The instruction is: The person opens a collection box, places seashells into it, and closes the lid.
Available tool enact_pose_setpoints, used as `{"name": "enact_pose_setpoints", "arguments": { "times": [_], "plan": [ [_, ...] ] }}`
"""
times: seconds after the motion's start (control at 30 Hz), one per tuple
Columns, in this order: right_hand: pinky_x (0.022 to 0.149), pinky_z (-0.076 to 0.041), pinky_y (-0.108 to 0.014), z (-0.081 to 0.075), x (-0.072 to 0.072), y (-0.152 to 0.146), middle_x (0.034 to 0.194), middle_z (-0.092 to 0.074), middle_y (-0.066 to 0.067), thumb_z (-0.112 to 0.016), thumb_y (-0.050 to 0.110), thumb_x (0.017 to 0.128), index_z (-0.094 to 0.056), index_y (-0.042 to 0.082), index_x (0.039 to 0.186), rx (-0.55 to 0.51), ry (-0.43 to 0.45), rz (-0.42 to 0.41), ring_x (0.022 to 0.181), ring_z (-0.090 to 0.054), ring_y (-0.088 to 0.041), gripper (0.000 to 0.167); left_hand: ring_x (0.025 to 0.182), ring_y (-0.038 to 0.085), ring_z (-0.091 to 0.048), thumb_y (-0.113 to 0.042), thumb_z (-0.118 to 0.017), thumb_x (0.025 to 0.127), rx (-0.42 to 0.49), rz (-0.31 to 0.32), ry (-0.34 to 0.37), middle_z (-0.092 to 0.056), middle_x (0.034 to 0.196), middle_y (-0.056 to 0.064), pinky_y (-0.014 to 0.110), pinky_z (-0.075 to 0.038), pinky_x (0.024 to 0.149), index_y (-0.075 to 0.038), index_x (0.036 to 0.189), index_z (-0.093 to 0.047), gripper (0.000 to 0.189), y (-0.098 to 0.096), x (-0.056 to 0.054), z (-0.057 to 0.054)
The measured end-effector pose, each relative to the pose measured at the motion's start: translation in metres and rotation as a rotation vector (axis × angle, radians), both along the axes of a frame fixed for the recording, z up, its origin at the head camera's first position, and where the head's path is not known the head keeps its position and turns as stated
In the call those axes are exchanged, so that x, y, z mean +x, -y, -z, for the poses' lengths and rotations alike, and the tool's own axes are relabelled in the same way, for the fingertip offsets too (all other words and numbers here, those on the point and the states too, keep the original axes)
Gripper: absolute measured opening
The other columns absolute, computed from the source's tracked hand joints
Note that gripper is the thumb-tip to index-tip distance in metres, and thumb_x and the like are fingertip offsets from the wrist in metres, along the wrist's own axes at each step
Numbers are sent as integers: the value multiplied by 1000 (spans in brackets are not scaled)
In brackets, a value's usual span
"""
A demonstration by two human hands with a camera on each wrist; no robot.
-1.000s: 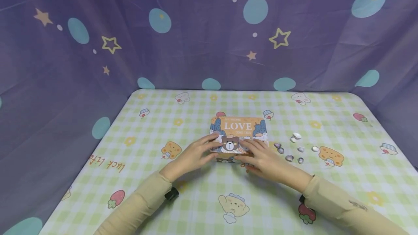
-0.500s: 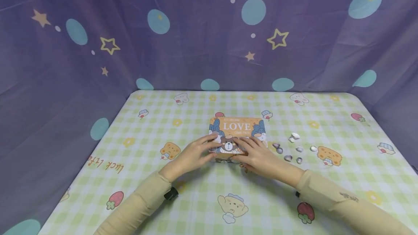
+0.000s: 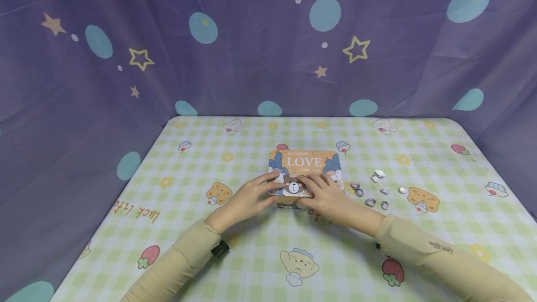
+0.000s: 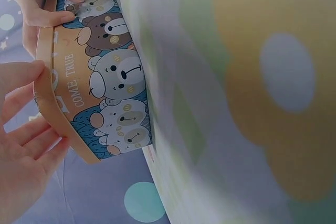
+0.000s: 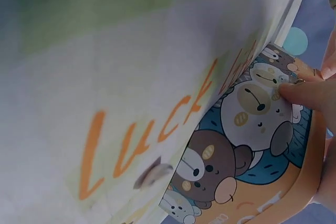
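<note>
A rectangular lidded box (image 3: 305, 162), orange with bears and the word LOVE, rests on the table with its lid down. My left hand (image 3: 251, 196) touches the lid's left front corner; in the left wrist view its fingers (image 4: 39, 135) lie nearly straight along the lid's edge. My right hand (image 3: 329, 199) is at the front, the other fingers bent over the lid. Its thumb (image 5: 302, 94) presses by a small metal clasp (image 5: 299, 81) on the front face. In the left wrist view, the thumb and a finger close round that clasp (image 4: 73, 9). The box's inside is hidden.
Several small shiny shell-like pieces (image 3: 370, 202) lie loose to the right of the box, near my right forearm. A checked cloth with printed figures (image 3: 235, 264) covers the table. A purple curtain (image 3: 251, 59) stands behind and to both sides.
My right hand has slid left along the box's front, its fingers drawing in over the lid toward the clasp. The left hand and the box stay nearly still; the view has shifted slightly.
</note>
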State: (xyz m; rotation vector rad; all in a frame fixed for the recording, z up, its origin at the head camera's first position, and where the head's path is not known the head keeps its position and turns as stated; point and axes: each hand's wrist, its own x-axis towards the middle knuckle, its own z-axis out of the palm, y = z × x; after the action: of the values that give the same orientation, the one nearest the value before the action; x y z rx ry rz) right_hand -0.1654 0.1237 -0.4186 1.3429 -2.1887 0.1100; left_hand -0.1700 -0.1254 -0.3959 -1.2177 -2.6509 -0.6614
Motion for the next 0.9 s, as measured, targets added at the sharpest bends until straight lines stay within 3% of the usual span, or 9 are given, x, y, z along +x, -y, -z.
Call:
{"name": "enact_pose_setpoints", "arguments": {
  "times": [0.2,0.37,0.53,0.73,0.9],
  "plan": [
    [88,-42,-45,-4,1,5,122,-48,-19,-59,20,78,-59,21,92,13,16,-2,108,-47,-32,15,122,23,-40,-21,-61,84,11,1,5,-41,134,10,34,-38,99,-13,117,-57,34,0,0,0],
    [90,-42,-45,-7,2,4,121,-49,-19,-67,21,73,-60,21,91,15,36,-3,109,-46,-32,19,122,23,-40,-20,-61,84,18,3,4,-41,134,10,33,-38,99,-13,117,-58,34,0,0,1],
    [90,-42,-47,-8,3,1,122,-49,-17,-76,23,64,-64,20,88,-39,74,-42,110,-47,-33,27,121,23,-41,-20,-61,84,27,10,0,-42,134,11,33,-38,98,-13,116,-58,33,1,0,1],
    [89,-43,-46,-11,9,-2,117,-53,-12,-74,23,66,-66,17,90,-78,126,-45,103,-51,-27,26,121,23,-41,-19,-61,84,35,19,-5,-42,133,11,32,-38,99,-12,115,-59,33,1,1,0],
    [87,-45,-39,-12,11,-2,108,-59,-7,-74,16,66,-65,12,86,-157,113,-63,96,-55,-21,23,122,23,-40,-19,-61,84,37,23,-12,-41,134,11,32,-37,99,-12,116,-58,33,1,2,0]
  ]
}}
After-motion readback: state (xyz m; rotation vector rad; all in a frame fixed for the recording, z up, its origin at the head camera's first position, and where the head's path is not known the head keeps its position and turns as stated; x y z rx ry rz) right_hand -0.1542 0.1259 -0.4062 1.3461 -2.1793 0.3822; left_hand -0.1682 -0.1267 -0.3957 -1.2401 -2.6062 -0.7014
